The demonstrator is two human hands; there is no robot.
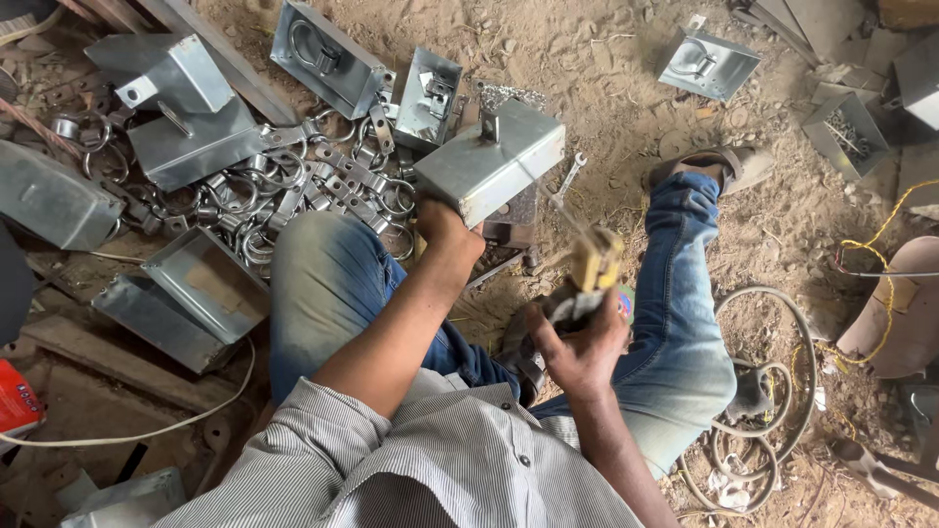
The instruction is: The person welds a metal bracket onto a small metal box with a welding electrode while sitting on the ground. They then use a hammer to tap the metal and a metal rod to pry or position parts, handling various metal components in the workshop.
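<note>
Metal boxes and a heap of ring latches (pixel 293 186) crowded the left; bare sand (pixel 626 88) lay open ahead. The left hand (pixel 445 227) gripped the near edge of a metal box (pixel 489 161), while the right hand (pixel 582 347) was closed round a welding holder (pixel 592 269) just beside it.

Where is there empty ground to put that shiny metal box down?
Bare dirt lies beyond the metal box held by the left hand, up toward the small tray with a ring, and beside the sandalled foot. It is crowded left of the knee, where the pile of rings and latches and sheet-metal trays lie.
</note>
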